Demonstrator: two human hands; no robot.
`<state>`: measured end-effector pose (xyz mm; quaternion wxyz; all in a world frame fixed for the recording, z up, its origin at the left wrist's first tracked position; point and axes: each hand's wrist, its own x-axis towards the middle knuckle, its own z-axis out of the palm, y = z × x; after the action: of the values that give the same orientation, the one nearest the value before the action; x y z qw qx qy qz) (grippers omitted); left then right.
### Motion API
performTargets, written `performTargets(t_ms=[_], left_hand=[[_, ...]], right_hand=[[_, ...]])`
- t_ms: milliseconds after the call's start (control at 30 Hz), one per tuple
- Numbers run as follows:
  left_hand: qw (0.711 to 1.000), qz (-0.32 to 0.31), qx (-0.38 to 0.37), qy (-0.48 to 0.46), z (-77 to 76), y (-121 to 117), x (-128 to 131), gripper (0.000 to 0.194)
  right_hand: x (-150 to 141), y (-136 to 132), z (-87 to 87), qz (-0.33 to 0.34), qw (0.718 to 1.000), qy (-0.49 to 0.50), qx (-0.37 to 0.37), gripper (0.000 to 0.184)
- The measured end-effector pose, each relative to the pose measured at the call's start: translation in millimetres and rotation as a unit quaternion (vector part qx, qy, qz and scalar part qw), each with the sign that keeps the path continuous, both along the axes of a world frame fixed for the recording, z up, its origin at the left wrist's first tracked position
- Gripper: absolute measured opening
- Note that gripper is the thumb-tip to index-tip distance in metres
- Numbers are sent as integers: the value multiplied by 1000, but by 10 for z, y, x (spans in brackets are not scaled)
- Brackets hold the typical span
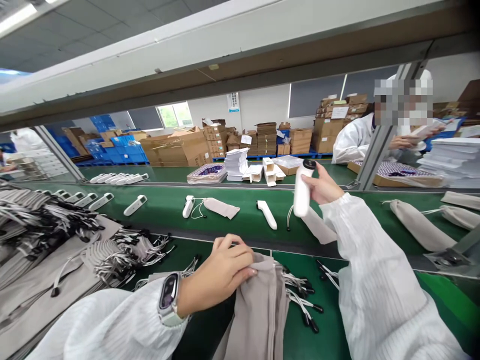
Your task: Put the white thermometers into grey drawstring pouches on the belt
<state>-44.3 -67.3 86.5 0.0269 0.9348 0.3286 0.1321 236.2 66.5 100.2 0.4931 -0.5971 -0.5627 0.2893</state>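
Note:
My right hand (324, 185) grips a white handheld device (302, 192), shaped like an infrared thermometer with a black end, and holds it upright above the green conveyor belt (157, 220). Low in the middle, my left hand (225, 267) has its thumb and fingers closed on the mouth of a grey drawstring bag (258, 305), on top of a small stack of such bags. White cords with black ends (303, 305) stick out at the stack's right side. Behind the raised device, another grey bag (318, 225) lies on the belt, partly hidden by my sleeve.
More white devices (267, 215) and filled-looking bags (420, 225) lie along the belt. Heaped grey bags (33, 280) cover the left side. A metal post (378, 150) and overhead shelf (225, 55) frame the view. Across the belt, a co-worker (356, 137) handles a white box.

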Motion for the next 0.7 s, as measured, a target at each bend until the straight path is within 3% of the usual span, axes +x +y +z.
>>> performTargets(t_ms=[67, 100, 200, 333, 433, 533, 700], left_hand=[[999, -12, -39, -17, 196, 32, 23, 18], [998, -18, -54, -25, 268, 47, 45, 19], [994, -36, -92, -54, 374, 83, 128, 16], [989, -17, -123, -77, 371, 108, 214, 25], [989, -7, -123, -81, 375, 133, 241, 29], [986, 16, -111, -121, 411, 180, 257, 26], [961, 72, 32, -266, 511, 306, 297, 17]], right_hand=[[-295, -278, 225, 152, 972, 166, 65, 56], [-436, -423, 297, 189, 953, 221, 80, 54], [-747, -752, 374, 210, 928, 293, 92, 49], [-843, -834, 344, 187, 914, 343, 108, 50], [-810, -799, 337, 189, 909, 351, 121, 51], [-821, -808, 333, 249, 910, 317, 92, 51], [-904, -813, 274, 369, 902, 223, -16, 23]])
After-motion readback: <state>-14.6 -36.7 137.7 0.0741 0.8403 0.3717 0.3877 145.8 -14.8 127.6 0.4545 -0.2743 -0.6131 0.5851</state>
